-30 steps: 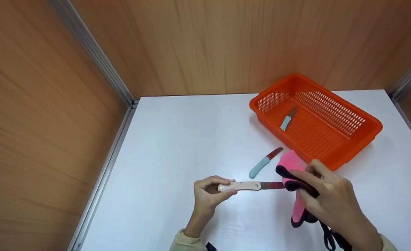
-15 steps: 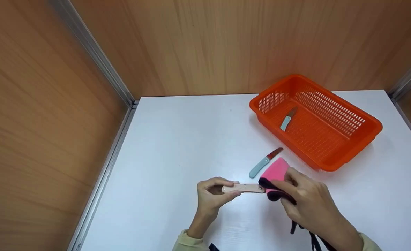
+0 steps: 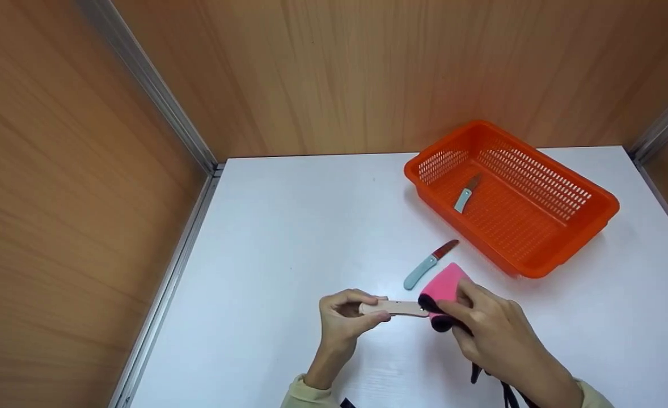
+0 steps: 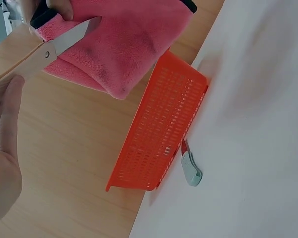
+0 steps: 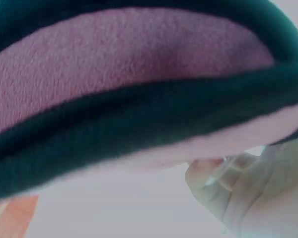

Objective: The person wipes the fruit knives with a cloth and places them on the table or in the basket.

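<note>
My left hand (image 3: pixel 338 323) pinches the pale beige handle of a folding knife (image 3: pixel 402 307) between thumb and fingers, above the table. The blade points right, and in the head view it is hidden by a pink cloth (image 3: pixel 446 282) with a dark border. My right hand (image 3: pixel 495 331) grips this cloth, folded at the blade. In the left wrist view, part of the bare blade (image 4: pixel 73 37) shows against the cloth. Just beyond the hands, a knife with a light blue handle (image 3: pixel 421 273) and reddish blade lies on the table. Cloth fills most of the right wrist view.
An orange perforated basket (image 3: pixel 453 220) stands at the back right of the white table (image 3: pixel 277 226). Inside it lies another blue-handled knife (image 3: pixel 464 199). Wood-grain panels (image 3: pixel 368 73) rise behind and to the left. A dark strap (image 3: pixel 508 394) hangs below the right wrist.
The right hand has moved left with the cloth along the blade, up to the handle, covering the blade in the head view. The left hand has shifted slightly right with the knife.
</note>
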### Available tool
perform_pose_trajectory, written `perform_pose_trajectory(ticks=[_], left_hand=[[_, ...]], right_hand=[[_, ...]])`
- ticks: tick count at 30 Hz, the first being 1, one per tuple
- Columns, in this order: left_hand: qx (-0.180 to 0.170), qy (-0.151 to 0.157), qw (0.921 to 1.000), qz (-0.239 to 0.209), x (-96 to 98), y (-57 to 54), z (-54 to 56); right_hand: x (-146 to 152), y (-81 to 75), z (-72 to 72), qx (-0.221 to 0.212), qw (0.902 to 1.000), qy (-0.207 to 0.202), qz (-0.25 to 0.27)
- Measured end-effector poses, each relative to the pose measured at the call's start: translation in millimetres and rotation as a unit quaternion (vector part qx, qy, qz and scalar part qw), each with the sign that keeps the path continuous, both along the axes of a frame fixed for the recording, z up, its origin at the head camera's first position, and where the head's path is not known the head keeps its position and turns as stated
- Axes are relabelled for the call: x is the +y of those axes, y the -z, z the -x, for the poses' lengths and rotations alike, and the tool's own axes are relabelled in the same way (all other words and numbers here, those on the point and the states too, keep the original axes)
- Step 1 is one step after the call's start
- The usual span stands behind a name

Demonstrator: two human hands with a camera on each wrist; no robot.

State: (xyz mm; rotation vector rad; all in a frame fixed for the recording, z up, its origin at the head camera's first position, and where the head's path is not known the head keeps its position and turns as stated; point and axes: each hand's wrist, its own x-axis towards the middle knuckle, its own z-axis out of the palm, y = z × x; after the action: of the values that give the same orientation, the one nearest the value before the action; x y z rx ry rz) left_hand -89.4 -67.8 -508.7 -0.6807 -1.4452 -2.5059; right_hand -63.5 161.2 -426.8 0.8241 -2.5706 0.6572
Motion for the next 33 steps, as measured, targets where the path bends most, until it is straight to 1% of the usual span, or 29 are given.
perform_pose_trajectory(ticks=[3,7,11,13,24,29,33], left_hand=[[-0.006,-0.006,1.0000,0.003,-1.2,-0.7,-0.6],[-0.015,-0.014,0.9997,0.013,-3.9,-1.8,-1.4],[-0.032,-0.012,0.9993,0.014,-6.0,-2.5,-1.8],[-0.041,-0.010,0.9990,0.015,-6.8,-2.7,-2.0],[-0.053,-0.014,0.9983,0.019,-8.3,-2.0,-0.4],[-0.048,-0.013,0.9986,0.020,-9.4,-2.3,1.4],[-0.049,-0.017,0.9984,0.020,-10.3,-3.1,4.0]], right_hand=[[2.0,0.3,0.1,-0.010,0.9999,0.002,0.002],[6.0,2.0,2.1,-0.006,1.0000,0.002,0.004],[11.4,3.9,3.7,0.004,0.9999,0.009,0.000],[14.1,4.9,3.9,0.001,0.9999,0.014,0.000],[27.6,11.3,3.0,-0.032,0.9982,0.052,0.006],[32.2,13.4,3.7,-0.043,0.9966,0.066,0.024],[36.5,14.8,5.1,-0.043,0.9955,0.075,0.037]])
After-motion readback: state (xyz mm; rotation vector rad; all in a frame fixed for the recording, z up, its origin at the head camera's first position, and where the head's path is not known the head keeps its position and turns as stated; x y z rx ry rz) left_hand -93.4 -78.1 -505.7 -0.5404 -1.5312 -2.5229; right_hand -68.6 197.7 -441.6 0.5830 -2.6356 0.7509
